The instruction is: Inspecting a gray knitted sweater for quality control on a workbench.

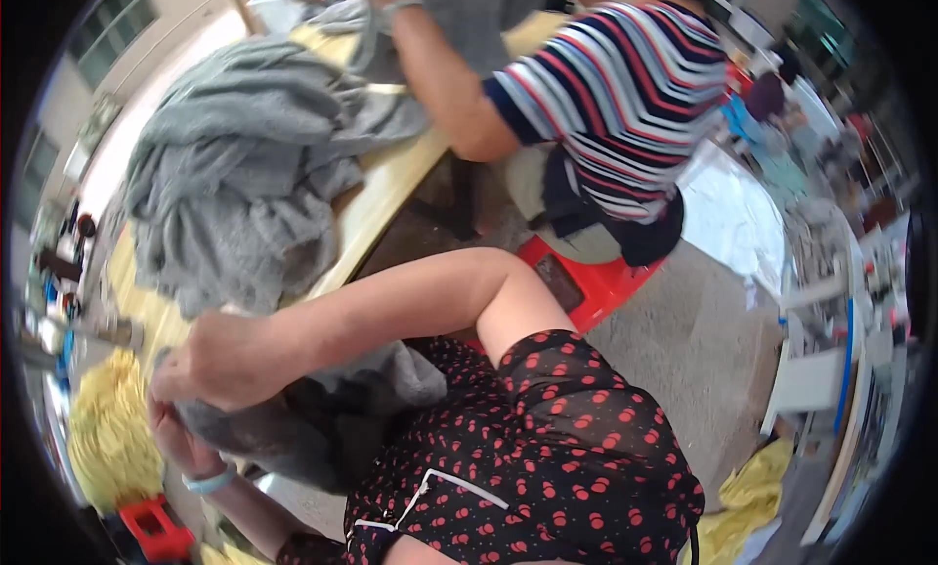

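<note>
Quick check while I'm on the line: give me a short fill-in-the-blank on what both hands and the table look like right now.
1. The right hand and left hand both close their grip on a piece of ____ fabric.
2. The left wrist wears a light ____ band.
3. A heap of grey cloth lies on the ____ table.
4. The co-worker wears a ____ shirt.

Missing words: grey; blue; wooden; striped

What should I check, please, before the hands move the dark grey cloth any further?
1. Right hand on the dark grey cloth: ok.
2. Left hand on the cloth's lower edge: ok.
3. How firm either grip is: cannot tell.
4. Grey fabric pile apart from the held cloth: ok.
5. Co-worker's arm away from both hands: ok.
6. Yellow cloth close at the left hand: not ok.
</note>
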`<state>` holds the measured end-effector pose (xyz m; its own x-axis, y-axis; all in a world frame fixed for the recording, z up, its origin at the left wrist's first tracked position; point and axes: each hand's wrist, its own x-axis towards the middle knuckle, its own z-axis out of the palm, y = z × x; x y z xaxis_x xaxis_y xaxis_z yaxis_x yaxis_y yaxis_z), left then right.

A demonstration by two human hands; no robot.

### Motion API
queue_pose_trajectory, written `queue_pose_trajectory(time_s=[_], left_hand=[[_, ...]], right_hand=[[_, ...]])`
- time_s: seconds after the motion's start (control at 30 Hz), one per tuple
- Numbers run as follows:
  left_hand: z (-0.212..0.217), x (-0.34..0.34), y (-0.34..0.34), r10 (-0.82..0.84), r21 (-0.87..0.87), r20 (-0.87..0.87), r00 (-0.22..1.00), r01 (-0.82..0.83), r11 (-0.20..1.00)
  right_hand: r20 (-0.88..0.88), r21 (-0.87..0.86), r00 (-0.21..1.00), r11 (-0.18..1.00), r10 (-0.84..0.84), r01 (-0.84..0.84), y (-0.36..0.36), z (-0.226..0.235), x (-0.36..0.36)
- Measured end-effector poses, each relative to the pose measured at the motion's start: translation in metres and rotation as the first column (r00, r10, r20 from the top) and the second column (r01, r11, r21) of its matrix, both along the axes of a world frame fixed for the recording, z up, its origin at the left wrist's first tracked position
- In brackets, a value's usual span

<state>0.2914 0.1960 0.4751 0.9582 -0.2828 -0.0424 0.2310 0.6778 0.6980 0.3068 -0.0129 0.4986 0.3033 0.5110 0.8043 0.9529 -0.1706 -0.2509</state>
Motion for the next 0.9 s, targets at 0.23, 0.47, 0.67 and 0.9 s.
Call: queue_pose_trajectory(time_s=[0.23, 0.47, 0.67, 0.9], left_hand=[[0.009, -0.013, 0.008, 0.081, -0.098, 0.062, 0.995, -0.074, 0.992], [0.035, -0.014, 0.033, 0.135, -0.109, 0.284, 0.949, -0.108, 0.988], [0.094, -0.041, 0.022, -0.008, -0.199, 0.384, 0.923, 0.091, 0.976], [-0.019, -0.042, -0.032, -0.121, -0.212, -0.036, 0.992, 0.111, 0.971]], right_hand=[[0.195, 0.024, 0.980, 0.999, 0.033, -0.039, 0.020, 0.059, 0.023], [0.394, 0.152, 0.919, 0.988, -0.033, -0.029, 0.041, 0.150, 0.018], [0.653, -0.020, 0.723, 0.950, -0.224, 0.312, 0.020, 0.173, -0.007], [0.005, -0.080, 0.984, 0.981, 0.180, -0.179, -0.002, 0.023, -0.002]])
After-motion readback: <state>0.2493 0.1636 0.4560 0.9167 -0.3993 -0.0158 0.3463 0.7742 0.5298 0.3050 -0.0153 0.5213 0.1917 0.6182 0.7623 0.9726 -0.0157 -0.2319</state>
